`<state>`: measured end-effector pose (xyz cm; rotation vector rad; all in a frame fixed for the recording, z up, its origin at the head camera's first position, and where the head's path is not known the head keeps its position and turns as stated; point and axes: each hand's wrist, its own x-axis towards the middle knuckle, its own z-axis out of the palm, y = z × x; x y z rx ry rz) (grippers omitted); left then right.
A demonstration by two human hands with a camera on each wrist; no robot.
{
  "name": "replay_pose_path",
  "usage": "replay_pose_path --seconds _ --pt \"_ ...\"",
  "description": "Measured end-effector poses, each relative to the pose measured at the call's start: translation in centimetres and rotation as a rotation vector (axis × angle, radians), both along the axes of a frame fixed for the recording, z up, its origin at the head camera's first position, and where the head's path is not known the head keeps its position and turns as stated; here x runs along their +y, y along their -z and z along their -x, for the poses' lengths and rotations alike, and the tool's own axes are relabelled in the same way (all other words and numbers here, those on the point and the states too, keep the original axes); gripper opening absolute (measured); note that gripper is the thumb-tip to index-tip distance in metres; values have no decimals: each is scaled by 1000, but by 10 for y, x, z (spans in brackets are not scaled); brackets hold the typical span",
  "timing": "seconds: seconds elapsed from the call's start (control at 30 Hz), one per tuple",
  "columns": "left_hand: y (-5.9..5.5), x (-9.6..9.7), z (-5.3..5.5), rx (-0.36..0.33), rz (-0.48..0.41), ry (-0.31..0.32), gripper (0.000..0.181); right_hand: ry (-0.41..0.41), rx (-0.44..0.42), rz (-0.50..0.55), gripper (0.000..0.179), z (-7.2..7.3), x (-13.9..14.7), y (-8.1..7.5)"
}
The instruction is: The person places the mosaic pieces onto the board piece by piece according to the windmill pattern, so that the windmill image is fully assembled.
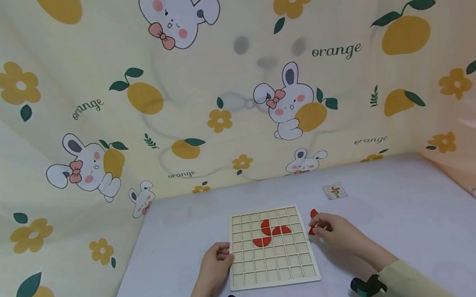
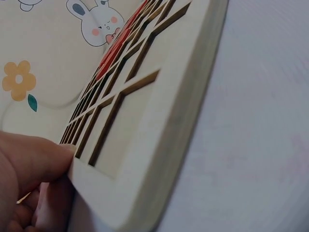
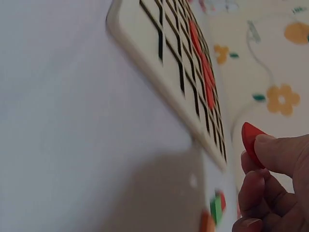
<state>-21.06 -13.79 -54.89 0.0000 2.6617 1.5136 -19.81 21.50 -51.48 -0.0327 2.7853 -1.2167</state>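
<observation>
A pale wooden grid board (image 1: 271, 277) lies on the table with several red quarter-circle pieces (image 1: 262, 241) in its upper middle squares. My left hand (image 1: 214, 267) holds the board's left edge; in the left wrist view the thumb (image 2: 60, 152) rests at the rim with the other fingers curled beside it. Off the board's right side, my right hand (image 1: 339, 234) pinches a red rounded piece (image 3: 251, 140) between thumb and fingertips. In the head view red also shows just beyond these fingers, partly hidden by the hand.
A small pattern card (image 1: 335, 191) with a red pinwheel design lies behind the right hand. Blurred green (image 3: 217, 209) and orange (image 3: 207, 222) pieces show low in the right wrist view. A printed curtain (image 1: 231, 95) hangs around the white table (image 1: 161, 286).
</observation>
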Motion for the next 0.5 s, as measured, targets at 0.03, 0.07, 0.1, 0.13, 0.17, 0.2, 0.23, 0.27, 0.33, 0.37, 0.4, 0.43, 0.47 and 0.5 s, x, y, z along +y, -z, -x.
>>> replay_pose_path --seconds 0.03,0.07,0.1,0.13,0.17,0.2,0.23,0.27,0.33,0.37,0.4,0.43,0.47,0.5 --pt "1 0 0 1 0 0 31 -12 -4 -1 14 2 -7 0" --pt "1 0 1 2 -2 2 31 -21 -11 0 13 3 -13 1" --pt "2 0 1 6 -2 6 31 -28 -13 0 13 5 -18 2" --pt "3 0 2 7 -1 10 31 -28 -24 6 12 6 -23 3" --pt "3 1 2 7 0 14 32 -28 -33 12 11 7 -28 5" --pt "4 1 3 4 0 15 31 -24 -43 23 10 8 -31 5" --pt "5 1 3 2 2 16 31 -23 -49 34 9 9 -35 6" --pt "6 1 3 0 1 16 31 -21 -56 46 8 9 -38 7" --pt "7 0 4 -5 3 11 31 -28 -60 65 6 10 -42 8" --pt "8 -1 4 -6 2 9 30 -36 -57 72 6 11 -44 8" --pt "8 -2 4 -6 0 8 30 -44 -55 78 5 11 -46 8" --pt "8 -3 4 -6 -1 7 30 -54 -52 75 5 12 -47 8" --pt "8 -4 5 -7 -3 6 30 -64 -53 70 4 12 -48 8" --pt "8 -5 5 -7 -2 4 30 -75 -52 64 4 12 -49 8"
